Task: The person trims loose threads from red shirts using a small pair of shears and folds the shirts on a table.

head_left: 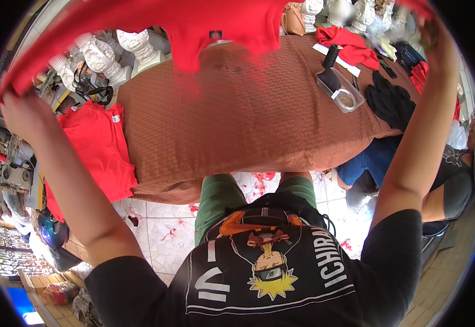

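A red shirt (226, 22) is stretched out in the air across the top of the view, over the far part of the table. It has a small dark label at its neckline. My left hand (26, 111), raised at the far left, is closed on one end of the shirt. High at the right, my right hand (435, 41) grips the other end; its fingers are partly hidden and blurred. Under the shirt lies a brown patterned cloth (215, 120) that covers the table. A pile of red garments (93, 147) rests at the table's left edge.
A clear plastic box (352, 101) and black fabric (389, 101) lie on the right, near more red cloth (352, 48). White busts (139, 46) line the back. A person (450, 180) sits at the right. Red scraps (169, 234) litter the tiled floor.
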Available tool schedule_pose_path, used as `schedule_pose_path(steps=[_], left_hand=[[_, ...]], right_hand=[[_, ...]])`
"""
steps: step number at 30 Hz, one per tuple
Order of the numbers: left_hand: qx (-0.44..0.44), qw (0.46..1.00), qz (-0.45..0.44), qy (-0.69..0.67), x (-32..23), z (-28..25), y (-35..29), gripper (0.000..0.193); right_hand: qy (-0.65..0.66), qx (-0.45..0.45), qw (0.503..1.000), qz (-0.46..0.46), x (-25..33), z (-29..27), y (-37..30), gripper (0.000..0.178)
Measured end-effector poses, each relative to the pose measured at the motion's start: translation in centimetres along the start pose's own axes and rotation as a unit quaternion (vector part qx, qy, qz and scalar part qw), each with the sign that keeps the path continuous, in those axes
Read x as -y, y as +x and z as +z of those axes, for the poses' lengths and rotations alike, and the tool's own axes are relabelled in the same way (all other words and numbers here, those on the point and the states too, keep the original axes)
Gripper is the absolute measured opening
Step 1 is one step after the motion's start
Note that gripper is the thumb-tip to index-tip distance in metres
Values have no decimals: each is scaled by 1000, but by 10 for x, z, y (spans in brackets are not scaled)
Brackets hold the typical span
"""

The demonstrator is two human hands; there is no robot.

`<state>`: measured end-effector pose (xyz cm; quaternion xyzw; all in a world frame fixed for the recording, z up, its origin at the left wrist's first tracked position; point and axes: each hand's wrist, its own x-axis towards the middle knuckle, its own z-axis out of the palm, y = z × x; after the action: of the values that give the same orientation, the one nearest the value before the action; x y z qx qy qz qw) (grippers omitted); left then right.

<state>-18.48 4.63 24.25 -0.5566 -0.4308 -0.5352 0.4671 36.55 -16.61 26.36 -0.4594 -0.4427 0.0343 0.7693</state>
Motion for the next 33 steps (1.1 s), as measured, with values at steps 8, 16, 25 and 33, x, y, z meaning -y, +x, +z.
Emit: schedule_pose_path(steps=[8,16,25,33], left_hand=[[172,738,-473,-449,-32,-35,-251,23],[342,759,-388,-395,-60,-66,-332,26],[301,715,-445,-447,-80,-57,-302,32],[288,735,-420,-448,-76,-59,-295,34]], right_hand=[[-118,171,941,268,-149,-48,-172,27],[-348,281,860,245,-179,-18,-200,29],[-304,529,792,-38,-179,110,-312,40],[-222,462,858,-26,-184,106,-303,18]])
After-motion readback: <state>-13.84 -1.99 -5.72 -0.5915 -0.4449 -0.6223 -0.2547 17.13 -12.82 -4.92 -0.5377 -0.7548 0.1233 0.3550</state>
